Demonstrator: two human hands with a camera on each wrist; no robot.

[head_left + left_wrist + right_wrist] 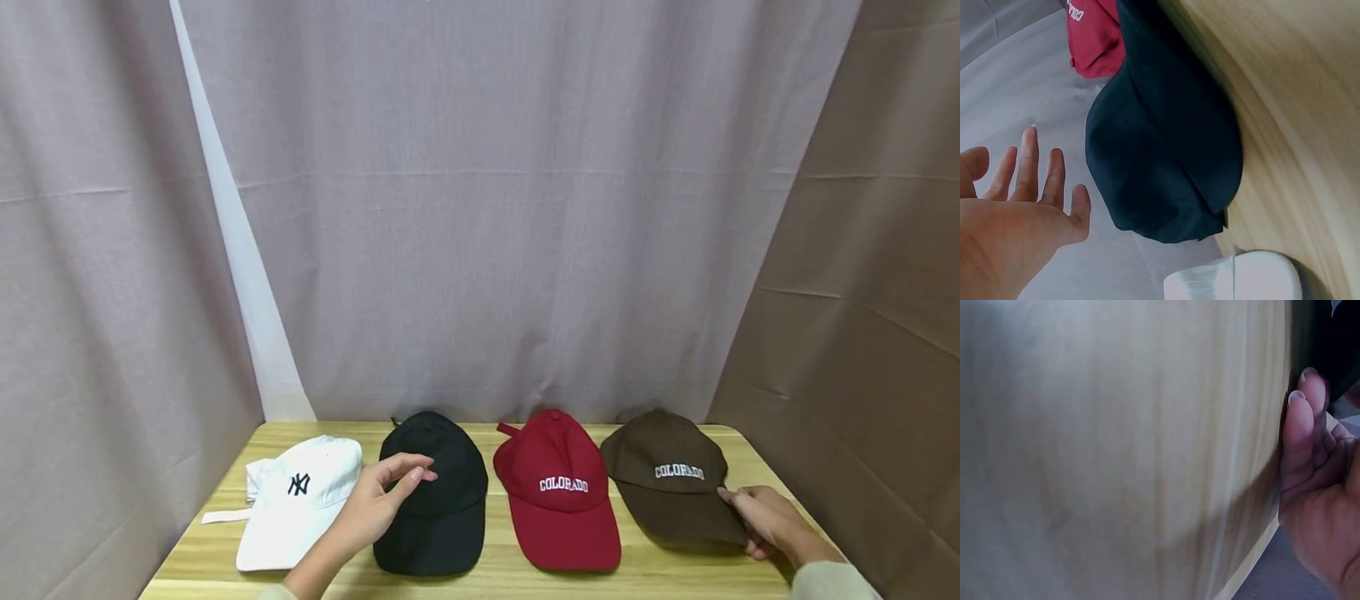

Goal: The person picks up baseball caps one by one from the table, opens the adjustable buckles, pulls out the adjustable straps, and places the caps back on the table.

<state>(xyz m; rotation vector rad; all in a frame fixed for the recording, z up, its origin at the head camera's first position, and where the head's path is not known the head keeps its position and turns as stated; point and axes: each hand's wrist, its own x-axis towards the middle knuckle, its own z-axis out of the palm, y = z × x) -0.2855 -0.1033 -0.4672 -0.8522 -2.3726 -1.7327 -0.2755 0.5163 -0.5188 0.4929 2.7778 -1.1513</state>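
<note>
Four caps would be a count, so several baseball caps lie in a row on the wooden table (502, 583). At the right end is a brown cap (667, 467) lettered COLORADO; my right hand (765, 521) pinches the right edge of its brim, thumb on top. In the right wrist view the curled fingers (1300, 428) sit close to the tabletop beside the dark brim. My left hand (382, 496) hovers above the black cap (442, 533), touching nothing, its fingers relaxed and apart in the left wrist view. A red cap (555, 483) lies between black and brown.
A white cap (300, 508) with a dark NY emblem lies at the left end, its strap reaching out left. Grey curtains (480, 208) stand behind the table and at the left; a brownish curtain (870, 333) hangs along the right side.
</note>
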